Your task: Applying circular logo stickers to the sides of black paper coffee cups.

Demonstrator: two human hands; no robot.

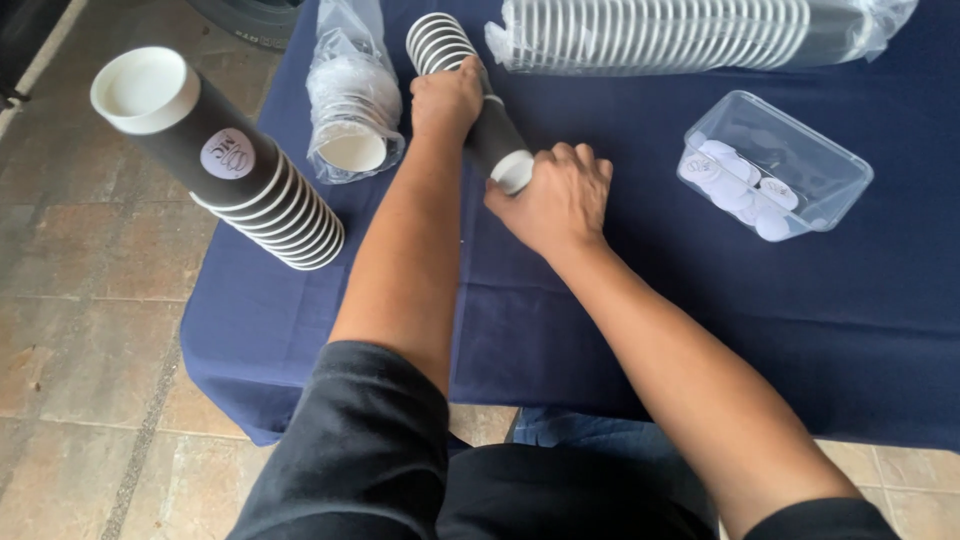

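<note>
Black cup stack [480, 110] lies on the desk [620, 290], left of the clear tub [830, 160]. Left hand [447, 98] clamps its middle, forearm outstretched; right hand [555, 200] grips the near end.

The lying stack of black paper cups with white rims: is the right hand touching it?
Touching. The head view shows the right hand wrapped around the near end of the lying stack of black paper cups, fingers closed over the white rim; the left hand grips it further up.
</note>
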